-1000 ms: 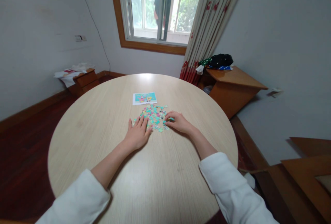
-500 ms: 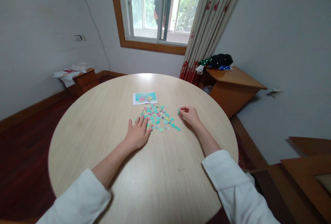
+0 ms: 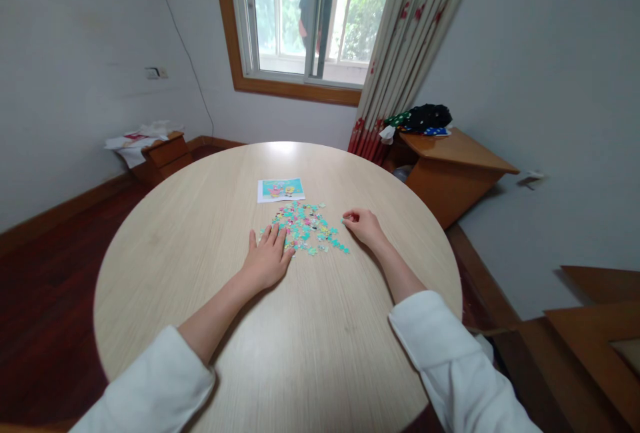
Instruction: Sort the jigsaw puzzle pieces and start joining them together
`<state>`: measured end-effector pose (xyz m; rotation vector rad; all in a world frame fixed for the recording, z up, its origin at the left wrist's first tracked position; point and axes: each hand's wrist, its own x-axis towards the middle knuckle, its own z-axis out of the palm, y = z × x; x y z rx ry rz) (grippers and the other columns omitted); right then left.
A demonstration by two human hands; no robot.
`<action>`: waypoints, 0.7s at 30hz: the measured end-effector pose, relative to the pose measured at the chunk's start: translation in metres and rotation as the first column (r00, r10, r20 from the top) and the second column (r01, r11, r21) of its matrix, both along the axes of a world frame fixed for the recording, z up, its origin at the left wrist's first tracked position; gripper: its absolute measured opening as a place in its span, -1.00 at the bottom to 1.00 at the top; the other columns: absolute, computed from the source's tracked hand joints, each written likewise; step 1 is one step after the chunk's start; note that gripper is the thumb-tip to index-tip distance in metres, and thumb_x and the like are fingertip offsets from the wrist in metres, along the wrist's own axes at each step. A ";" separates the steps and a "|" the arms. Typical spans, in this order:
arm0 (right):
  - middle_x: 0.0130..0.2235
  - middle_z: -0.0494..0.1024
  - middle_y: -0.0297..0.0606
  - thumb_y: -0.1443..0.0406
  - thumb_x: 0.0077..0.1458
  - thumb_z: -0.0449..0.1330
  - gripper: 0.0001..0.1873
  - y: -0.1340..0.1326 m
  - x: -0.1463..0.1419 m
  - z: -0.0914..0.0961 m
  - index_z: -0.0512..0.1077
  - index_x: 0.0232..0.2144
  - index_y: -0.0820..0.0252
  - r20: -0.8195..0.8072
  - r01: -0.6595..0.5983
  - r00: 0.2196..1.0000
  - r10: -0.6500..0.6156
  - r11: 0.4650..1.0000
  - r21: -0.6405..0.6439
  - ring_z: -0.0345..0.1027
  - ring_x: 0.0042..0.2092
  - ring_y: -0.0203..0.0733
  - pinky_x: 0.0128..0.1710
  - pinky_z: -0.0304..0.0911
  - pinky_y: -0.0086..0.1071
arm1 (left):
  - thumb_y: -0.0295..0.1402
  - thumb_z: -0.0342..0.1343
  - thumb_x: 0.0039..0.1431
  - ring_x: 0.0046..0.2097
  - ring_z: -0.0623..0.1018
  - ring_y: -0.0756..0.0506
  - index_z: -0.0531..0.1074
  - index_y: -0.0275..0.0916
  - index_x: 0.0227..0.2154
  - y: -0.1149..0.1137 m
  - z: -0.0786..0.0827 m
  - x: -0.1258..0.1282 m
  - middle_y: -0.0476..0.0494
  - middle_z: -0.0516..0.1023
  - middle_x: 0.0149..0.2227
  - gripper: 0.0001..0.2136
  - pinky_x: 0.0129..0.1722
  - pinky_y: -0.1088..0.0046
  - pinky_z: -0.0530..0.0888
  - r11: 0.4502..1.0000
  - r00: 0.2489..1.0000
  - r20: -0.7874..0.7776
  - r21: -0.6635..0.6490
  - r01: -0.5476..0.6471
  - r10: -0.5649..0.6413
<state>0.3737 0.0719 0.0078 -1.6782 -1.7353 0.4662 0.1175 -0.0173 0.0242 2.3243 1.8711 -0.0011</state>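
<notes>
A loose pile of small jigsaw puzzle pieces (image 3: 304, 225), mostly turquoise with some pink, yellow and white, lies on the round wooden table (image 3: 200, 240). My left hand (image 3: 267, 258) rests flat with fingers spread at the pile's near left edge, its fingertips touching or covering some pieces. To the right of the pile, my right hand (image 3: 363, 225) is pinched on a puzzle piece (image 3: 343, 221), mostly hidden by the fingers; only a bit of turquoise shows. Just beyond the pile lies a printed picture card (image 3: 281, 190) with cartoon figures on a turquoise ground.
Behind the table are a window (image 3: 305, 20) and a long curtain (image 3: 400, 46). A wooden cabinet (image 3: 455, 153) with dark cloth (image 3: 429, 118) on top stands at the right. At the left is a small drawer unit (image 3: 167, 151) with papers. A person (image 3: 311, 10) shows through the glass.
My right hand has shifted slightly down and left, and the piece in its fingers shows less than before. My left hand stays in place on the table.
</notes>
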 end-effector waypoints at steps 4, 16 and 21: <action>-0.50 0.51 -0.33 0.36 -0.10 0.20 -0.86 0.000 0.000 -0.001 0.54 -0.42 0.24 0.007 -0.003 1.000 0.003 1.000 0.000 0.33 -0.44 -0.30 -0.36 0.19 -0.45 | -0.15 -0.34 0.33 0.37 -0.05 -0.26 -0.03 -0.32 0.30 0.000 0.000 0.000 -0.27 -0.10 0.36 -0.44 0.27 -0.14 -0.11 1.000 1.000 -0.004 0.014 0.002 -0.002; -0.48 0.53 -0.32 0.35 -0.08 0.15 -0.83 0.000 -0.001 -0.003 0.55 -0.43 0.23 0.013 -0.013 1.000 0.013 1.000 -0.005 0.34 -0.42 -0.30 -0.36 0.20 -0.45 | -0.15 -0.33 0.33 0.35 0.01 -0.27 0.03 -0.36 0.28 0.001 0.001 -0.004 -0.32 -0.02 0.34 -0.44 0.27 -0.10 -0.06 0.999 0.999 0.010 0.038 -0.032 0.031; -0.47 0.53 -0.31 0.35 -0.06 0.14 -0.82 -0.002 -0.003 -0.001 0.55 -0.41 0.23 0.024 -0.008 1.000 0.009 1.000 -0.026 0.35 -0.41 -0.29 -0.35 0.20 -0.45 | -0.18 -0.28 0.31 0.33 0.08 -0.27 0.10 -0.32 0.25 0.006 0.000 -0.010 -0.34 0.04 0.33 -0.48 0.26 -0.09 0.00 0.995 0.997 0.048 0.080 -0.059 0.056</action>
